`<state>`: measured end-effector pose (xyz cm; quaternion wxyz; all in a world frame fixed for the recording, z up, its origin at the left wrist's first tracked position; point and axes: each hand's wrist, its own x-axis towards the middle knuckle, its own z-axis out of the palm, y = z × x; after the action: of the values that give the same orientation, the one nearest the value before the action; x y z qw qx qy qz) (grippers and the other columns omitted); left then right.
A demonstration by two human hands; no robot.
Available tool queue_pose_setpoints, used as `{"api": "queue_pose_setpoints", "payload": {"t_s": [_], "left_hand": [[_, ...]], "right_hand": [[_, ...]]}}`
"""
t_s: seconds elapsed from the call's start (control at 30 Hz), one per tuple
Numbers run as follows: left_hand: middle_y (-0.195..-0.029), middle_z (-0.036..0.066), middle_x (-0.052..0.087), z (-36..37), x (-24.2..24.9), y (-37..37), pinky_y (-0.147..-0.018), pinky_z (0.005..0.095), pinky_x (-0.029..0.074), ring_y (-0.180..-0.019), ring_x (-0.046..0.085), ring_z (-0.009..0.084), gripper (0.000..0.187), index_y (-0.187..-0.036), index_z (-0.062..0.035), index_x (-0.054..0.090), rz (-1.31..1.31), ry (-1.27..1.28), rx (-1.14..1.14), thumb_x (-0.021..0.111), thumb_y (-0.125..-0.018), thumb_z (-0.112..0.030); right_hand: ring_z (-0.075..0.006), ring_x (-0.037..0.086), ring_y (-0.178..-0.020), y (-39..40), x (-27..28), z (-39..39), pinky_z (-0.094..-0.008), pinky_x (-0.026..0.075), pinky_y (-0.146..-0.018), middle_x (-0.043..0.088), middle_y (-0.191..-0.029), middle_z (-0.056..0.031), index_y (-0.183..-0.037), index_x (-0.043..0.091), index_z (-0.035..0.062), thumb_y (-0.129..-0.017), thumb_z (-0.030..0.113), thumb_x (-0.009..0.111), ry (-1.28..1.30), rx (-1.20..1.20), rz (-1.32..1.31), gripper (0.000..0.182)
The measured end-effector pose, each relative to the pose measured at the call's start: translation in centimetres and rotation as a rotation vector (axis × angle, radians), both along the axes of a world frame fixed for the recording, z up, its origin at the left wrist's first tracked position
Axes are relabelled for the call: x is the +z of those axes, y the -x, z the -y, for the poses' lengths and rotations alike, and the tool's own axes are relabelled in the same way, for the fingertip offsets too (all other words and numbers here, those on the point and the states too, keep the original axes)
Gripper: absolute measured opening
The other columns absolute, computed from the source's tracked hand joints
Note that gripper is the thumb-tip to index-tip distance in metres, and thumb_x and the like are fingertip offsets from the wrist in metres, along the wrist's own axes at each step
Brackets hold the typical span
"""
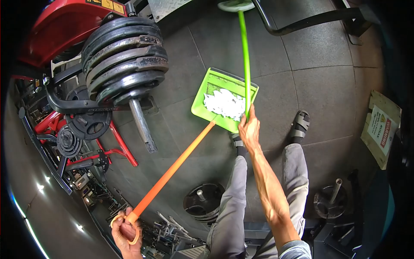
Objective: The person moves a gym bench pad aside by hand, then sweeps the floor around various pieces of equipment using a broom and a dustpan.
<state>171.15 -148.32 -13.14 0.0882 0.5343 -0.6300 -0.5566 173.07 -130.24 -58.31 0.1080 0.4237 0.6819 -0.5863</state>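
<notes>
At the lower left my left hand point(128, 231) is closed round the looped end of an orange handle point(172, 172). That handle runs up to a green dustpan point(199, 101), which holds a heap of white scraps point(224, 103). My right hand point(250, 128) grips a thin green pole point(246, 56) beside the pan's right edge. The pole crosses over the pan and reaches up to a pale, flat head point(236, 6) at the top of the view, partly cut off by the frame.
Stacked weight plates point(125, 60) on a bar stand at the upper left, near red machine frames point(123, 142). A black bent bar point(310, 26) spans the upper right. Plates point(202, 200) lie by my legs. A warning sign point(381, 127) leans at the right. Dark floor tiles point(323, 99) show.
</notes>
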Motion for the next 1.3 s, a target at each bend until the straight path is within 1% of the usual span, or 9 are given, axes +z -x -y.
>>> {"api": "queue_pose_setpoints", "payload": {"t_s": [0.27,0.4,0.53,0.8,0.9,1.07,1.17,1.23,1.3], "left_hand": [[-0.127,0.026,0.054,-1.0,0.0,1.2,-0.061,0.0376,0.061,-0.086,0.068,0.0386,0.024,-0.105,-0.0034,0.054,0.198,-0.238,-0.297,0.055,-0.082,-0.012],[-0.132,0.028,0.049,-1.8,-0.5,1.8,-0.065,0.0388,0.062,-0.095,0.065,0.0444,0.026,-0.110,-0.0016,0.051,0.135,-0.270,-0.292,0.049,-0.086,-0.011],[-0.134,0.027,0.048,-1.5,-0.6,1.7,-0.072,0.0421,0.062,-0.101,0.063,0.0457,0.024,-0.109,-0.0027,0.053,0.128,-0.336,-0.332,0.051,-0.087,-0.011],[-0.117,0.022,0.058,-3.2,-0.9,1.0,-0.098,0.0550,0.047,-0.113,0.054,0.0493,0.024,-0.105,0.0011,0.052,0.118,-0.322,-0.297,0.054,-0.084,-0.010],[-0.109,0.017,0.059,-4.7,-1.4,1.1,-0.100,0.0562,0.045,-0.111,0.055,0.0489,0.022,-0.103,0.0017,0.052,0.048,-0.291,-0.356,0.054,-0.084,-0.008],[-0.106,0.014,0.057,-5.7,-1.7,2.3,-0.097,0.0625,0.046,-0.110,0.056,0.0454,0.014,-0.089,0.0015,0.053,0.023,-0.308,-0.356,0.054,-0.088,-0.012],[-0.112,0.032,0.056,-5.3,-1.8,3.4,-0.096,0.0566,0.049,-0.103,0.058,0.0499,0.024,-0.106,0.0036,0.050,0.048,-0.293,-0.301,0.051,-0.084,-0.007],[-0.114,0.032,0.055,-4.2,-2.1,3.9,-0.094,0.0557,0.050,-0.104,0.058,0.0490,0.024,-0.105,0.0038,0.051,0.070,-0.311,-0.297,0.051,-0.084,-0.007],[-0.108,0.016,0.058,-4.7,-1.9,4.4,-0.095,0.0614,0.048,-0.113,0.056,0.0448,0.014,-0.092,0.0020,0.054,0.067,-0.266,-0.339,0.054,-0.086,-0.011]], "right_hand": [[-0.0237,0.061,-0.055,-14.8,19.1,-8.7,-0.0364,0.047,-0.056,0.061,-0.067,-0.0219,-0.138,0.043,-0.0009,-0.090,0.003,0.052,0.045,0.265,0.010,0.049],[-0.0227,0.058,-0.053,-14.9,19.2,-13.6,-0.0362,0.045,-0.055,0.057,-0.067,-0.0255,-0.139,0.043,-0.0004,-0.091,0.000,0.051,-0.032,0.292,0.079,0.049],[-0.0447,0.063,-0.066,-16.0,9.0,-17.4,-0.0456,0.048,-0.058,0.059,-0.072,-0.0305,-0.134,0.048,0.0019,-0.091,0.009,0.055,-0.242,0.236,0.100,0.044],[-0.0122,0.039,-0.054,-18.6,6.3,-28.4,-0.0328,0.037,-0.048,0.043,-0.059,-0.0112,-0.132,0.048,-0.0034,-0.097,0.012,0.050,-0.421,0.139,-0.039,0.038],[-0.0138,0.042,-0.054,-12.8,4.6,-33.1,-0.0327,0.039,-0.050,0.047,-0.062,-0.0142,-0.129,0.049,-0.0071,-0.097,0.014,0.050,-0.410,0.109,-0.075,0.038],[-0.0363,0.057,-0.071,-12.2,1.5,-36.1,-0.0457,0.046,-0.064,0.059,-0.083,-0.0251,-0.130,0.048,-0.0032,-0.093,0.015,0.056,-0.755,0.361,-0.245,0.042],[-0.0412,0.061,-0.081,-15.8,12.8,-36.7,-0.0444,0.049,-0.073,0.063,-0.096,-0.0285,-0.131,0.049,-0.0038,-0.092,0.010,0.056,-0.266,0.383,0.273,0.042],[-0.0204,0.064,-0.074,-23.6,14.0,-37.0,-0.0323,0.049,-0.071,0.066,-0.088,-0.0242,-0.131,0.050,-0.0045,-0.093,0.008,0.054,-0.485,0.461,-0.151,0.040],[-0.0129,0.058,-0.072,-25.1,21.0,-35.5,-0.0303,0.048,-0.070,0.064,-0.081,-0.0182,-0.132,0.050,-0.0022,-0.094,0.009,0.054,-0.161,0.342,0.141,0.040]]}}
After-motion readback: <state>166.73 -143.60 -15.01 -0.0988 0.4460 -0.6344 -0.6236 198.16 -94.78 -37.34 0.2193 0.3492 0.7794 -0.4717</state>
